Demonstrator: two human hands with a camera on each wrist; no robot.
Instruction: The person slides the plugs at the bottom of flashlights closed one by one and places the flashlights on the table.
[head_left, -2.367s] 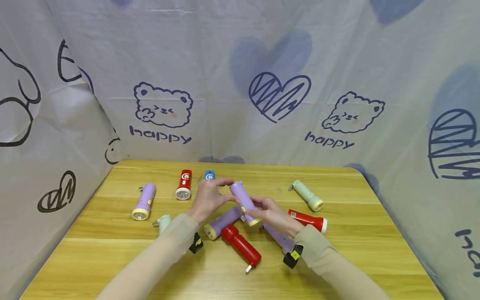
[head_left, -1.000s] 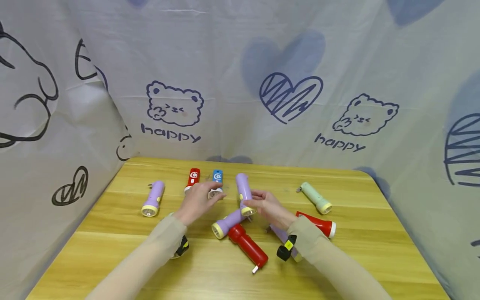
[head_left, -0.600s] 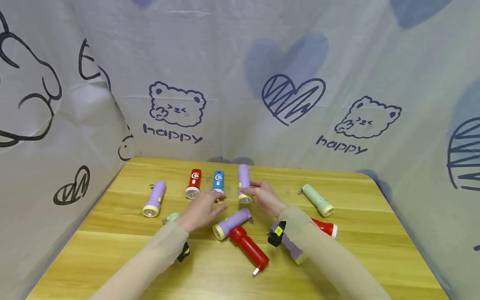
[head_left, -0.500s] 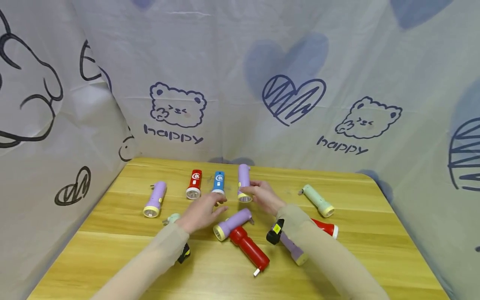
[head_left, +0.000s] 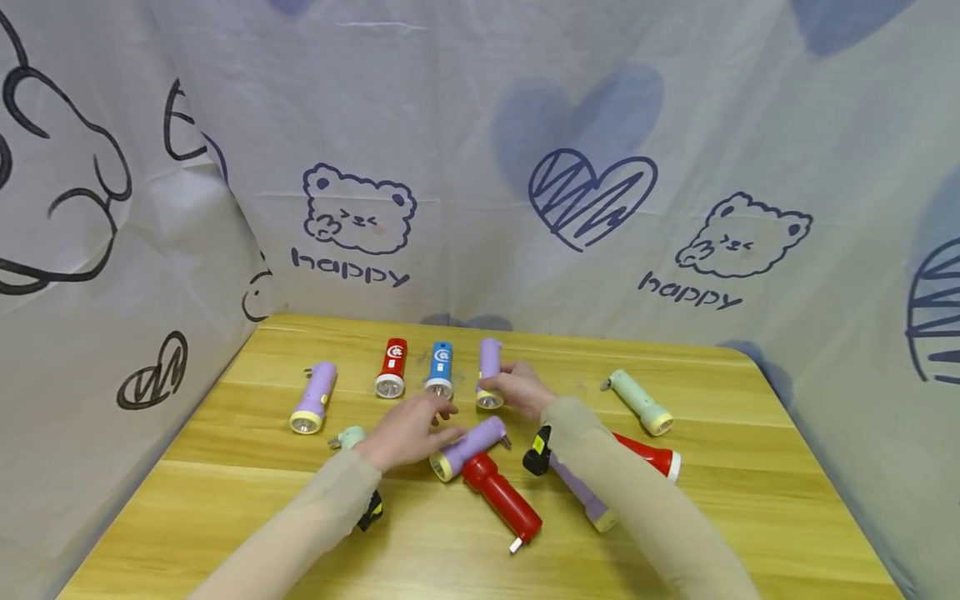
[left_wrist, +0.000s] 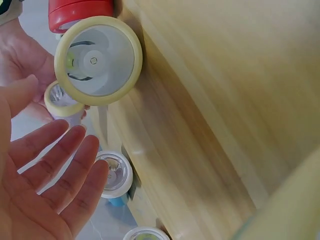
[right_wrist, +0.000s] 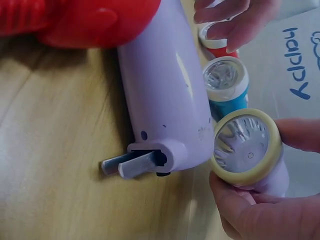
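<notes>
Just beyond the left fingers (head_left: 438,405), a blue flashlight (head_left: 441,361) lay on the wooden table (head_left: 750,508), a white-rimmed red flashlight (head_left: 393,358) beside it. A purple flashlight (head_left: 319,387) lay well to the left of those fingers. A pale green flashlight (head_left: 636,398) lay to the right of the right fingers (head_left: 504,384). Far behind all the fingers hung a pale cloth (head_left: 465,117) with bears, hearts and the word "happy".

"happy" is printed under both bear drawings (head_left: 360,208) on the pale backdrop cloth (head_left: 472,175); the blue flashlight (head_left: 442,363) and neighbouring red flashlight (head_left: 394,360) bear white emblems, too small to make out.
</notes>
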